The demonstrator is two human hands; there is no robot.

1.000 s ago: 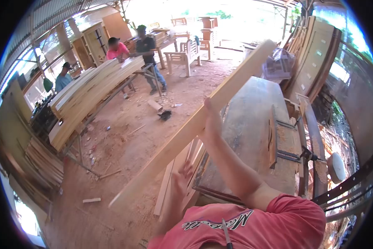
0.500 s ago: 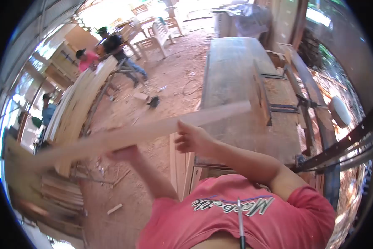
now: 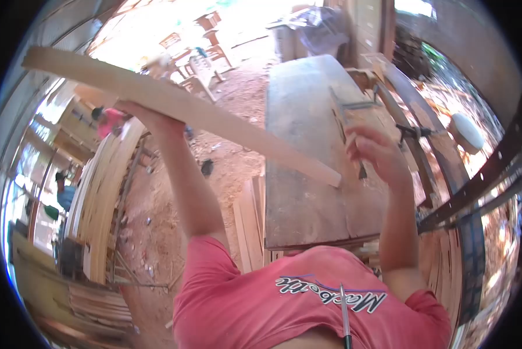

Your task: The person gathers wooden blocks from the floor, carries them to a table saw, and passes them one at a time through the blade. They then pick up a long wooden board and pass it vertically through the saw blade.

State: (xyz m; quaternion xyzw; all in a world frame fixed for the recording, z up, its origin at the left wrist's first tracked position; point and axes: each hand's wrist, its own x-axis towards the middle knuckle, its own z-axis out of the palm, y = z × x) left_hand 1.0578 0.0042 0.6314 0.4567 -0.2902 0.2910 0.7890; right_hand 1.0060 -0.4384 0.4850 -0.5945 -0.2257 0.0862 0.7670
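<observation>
A long pale wooden board (image 3: pixel 214 119) slants from the upper left down to above the worn worktable (image 3: pixel 296 198). My left hand (image 3: pixel 153 118) supports it from below near its middle, its fingers partly hidden by the wood. The board's lower right end hangs over the tabletop. My right hand (image 3: pixel 374 148) is raised over the table's right part, apart from the board, with its fingers curled and blurred; whether anything is between them is unclear.
Long planks (image 3: pixel 107 198) lie stacked on a rack at the left. More boards (image 3: pixel 249 224) stand beside the table. A person in pink (image 3: pixel 107 121) is beyond the stack. Wooden chairs (image 3: pixel 203 72) stand at the back. A metal bar (image 3: pixel 476 195) crosses at the right.
The board's left end has swung up and its right end has dropped lower over the table. My left hand has risen with it. My right hand has moved right, away from the board.
</observation>
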